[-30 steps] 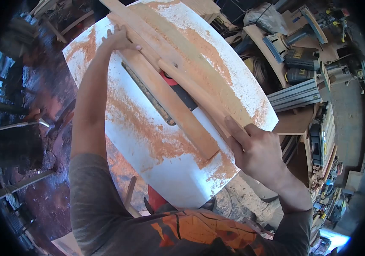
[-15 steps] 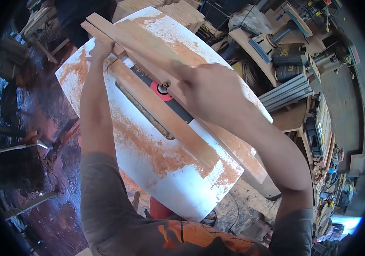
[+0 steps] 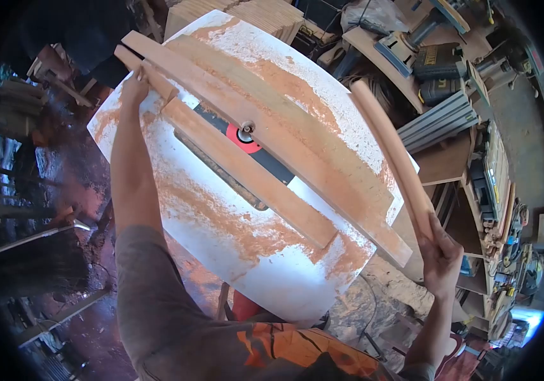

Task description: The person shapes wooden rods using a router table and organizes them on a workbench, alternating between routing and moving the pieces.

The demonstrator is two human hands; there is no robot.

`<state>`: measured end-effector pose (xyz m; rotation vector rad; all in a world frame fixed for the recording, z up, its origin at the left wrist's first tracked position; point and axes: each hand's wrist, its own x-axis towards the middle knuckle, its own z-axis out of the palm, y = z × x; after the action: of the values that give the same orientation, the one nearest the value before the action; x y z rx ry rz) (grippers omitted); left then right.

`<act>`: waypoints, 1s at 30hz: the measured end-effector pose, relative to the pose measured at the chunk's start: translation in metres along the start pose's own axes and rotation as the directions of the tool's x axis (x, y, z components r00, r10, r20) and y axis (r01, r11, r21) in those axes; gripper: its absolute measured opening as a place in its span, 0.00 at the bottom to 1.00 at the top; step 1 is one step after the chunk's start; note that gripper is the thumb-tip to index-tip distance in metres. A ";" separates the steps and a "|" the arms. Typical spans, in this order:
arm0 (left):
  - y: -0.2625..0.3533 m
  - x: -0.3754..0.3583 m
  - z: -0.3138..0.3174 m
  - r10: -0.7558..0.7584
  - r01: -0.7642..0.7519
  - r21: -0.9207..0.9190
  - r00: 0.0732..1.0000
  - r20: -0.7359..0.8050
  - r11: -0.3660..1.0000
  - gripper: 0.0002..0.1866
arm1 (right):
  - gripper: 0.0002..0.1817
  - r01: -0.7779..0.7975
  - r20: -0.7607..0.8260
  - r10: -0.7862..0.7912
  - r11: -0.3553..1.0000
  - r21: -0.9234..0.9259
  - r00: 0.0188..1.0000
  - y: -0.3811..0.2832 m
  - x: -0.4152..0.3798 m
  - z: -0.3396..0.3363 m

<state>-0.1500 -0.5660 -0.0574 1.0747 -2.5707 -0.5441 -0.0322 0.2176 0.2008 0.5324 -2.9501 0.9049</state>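
Note:
At the far left corner of the white table, my left hand (image 3: pixel 135 87) has its fingers closed round a short wooden strip (image 3: pixel 163 82), which lies angled beside the long fence board (image 3: pixel 297 159). My right hand (image 3: pixel 443 257) is out past the table's right side, wrapped round the near end of a long, slim wooden strip (image 3: pixel 391 149). That strip is raised and slants away from me. Mid-table, a router bit (image 3: pixel 247 128) stands in a red ring (image 3: pixel 238 140) at the edge of the fence board. A second guide board (image 3: pixel 253 174) runs along the bit's near side.
Reddish sawdust covers much of the white table (image 3: pixel 215 244). Behind it are stacked boards (image 3: pixel 259 19). On the right, shelving (image 3: pixel 443 166) holds metal bars (image 3: pixel 443 120) and a black tool case (image 3: pixel 438 61). A person in dark clothing (image 3: pixel 62 32) stands at the far left.
My right hand has swung from over the fence board out to the right, carrying the long strip. The short strip at my left hand has shifted slightly away from the fence. My view has shifted slightly.

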 end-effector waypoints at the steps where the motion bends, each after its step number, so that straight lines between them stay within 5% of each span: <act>1: -0.015 0.007 0.001 0.028 -0.026 -0.047 0.999 0.022 0.999 0.39 | 0.25 -0.009 -0.005 0.009 1.000 0.008 1.000 0.006 -0.005 -0.004; 6: -0.008 0.014 0.008 -0.021 0.018 -0.185 1.000 -0.014 0.983 0.31 | 0.26 0.005 -0.095 -0.015 0.995 -0.102 0.995 0.007 -0.010 -0.019; 8: 0.039 -0.014 -0.019 -0.077 0.073 0.105 0.997 0.032 0.992 0.28 | 0.26 0.050 -0.140 -0.060 0.996 -0.074 0.988 0.001 -0.010 -0.029; 9: 0.041 -0.010 -0.019 -0.073 0.070 0.098 0.997 0.032 0.993 0.28 | 0.26 0.049 -0.146 -0.061 0.996 -0.079 0.987 0.002 -0.013 -0.034; 11: 0.038 0.000 -0.023 -0.352 0.400 -0.232 0.910 0.221 0.887 0.27 | 0.25 -0.051 -0.218 0.046 0.999 -0.016 0.975 0.007 -0.022 -0.043; 13: 0.038 0.001 -0.023 -0.393 0.430 -0.298 0.902 0.178 0.852 0.28 | 0.24 -0.039 -0.285 0.033 0.999 -0.013 0.958 0.010 -0.028 -0.043; 17: 0.069 -0.028 -0.025 -0.293 0.296 -0.148 0.955 0.046 0.944 0.30 | 0.25 -0.178 -0.261 0.169 0.984 -0.012 0.951 0.018 -0.038 -0.045; 19: 0.041 -0.009 -0.004 -0.182 0.166 0.183 0.981 0.074 0.969 0.32 | 0.25 -0.119 -0.282 0.093 0.990 -0.078 0.955 0.024 -0.045 -0.043; 21: 0.010 0.002 -0.002 0.162 -0.191 0.358 0.981 0.109 0.914 0.28 | 0.25 -0.189 -0.245 0.149 0.971 -0.148 0.958 0.020 -0.053 -0.050; 22: -0.052 0.059 0.041 0.242 -0.255 0.409 0.967 0.085 0.876 0.28 | 0.25 -0.162 -0.247 0.119 0.973 -0.164 0.962 0.019 -0.057 -0.053; 23: -0.012 0.021 0.001 -0.324 0.317 -0.175 0.946 -0.012 0.932 0.28 | 0.25 -0.134 -0.245 0.089 0.976 -0.172 0.965 0.024 -0.063 -0.055; 24: -0.049 0.018 -0.006 -0.239 0.282 -0.534 0.959 0.150 0.797 0.27 | 0.24 -0.129 -0.227 0.090 0.978 -0.165 0.970 0.030 -0.070 -0.059; 25: -0.009 -0.042 -0.038 -0.248 0.199 -0.817 0.966 0.071 0.541 0.27 | 0.24 -0.117 -0.210 0.083 0.981 -0.153 0.974 0.037 -0.078 -0.062; 28: -0.018 -0.121 -0.067 -0.138 0.033 -0.867 0.990 -0.041 0.497 0.26 | 0.23 -0.093 -0.164 0.082 0.994 -0.058 0.983 0.063 -0.099 -0.062; 29: 0.016 -0.178 -0.082 -0.032 -0.083 -0.923 0.994 -0.102 0.376 0.30 | 0.23 -0.104 -0.135 0.097 0.994 -0.042 0.986 0.067 -0.103 -0.061; 30: 0.048 -0.227 -0.099 -0.120 -0.005 -0.933 0.991 -0.052 0.360 0.32 | 0.23 -0.102 -0.143 0.098 0.994 -0.025 0.985 0.072 -0.105 -0.055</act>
<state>0.0145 -0.3925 0.0223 0.6759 -1.5533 -1.6504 0.0385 0.3374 0.1961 0.3068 -2.8790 0.8620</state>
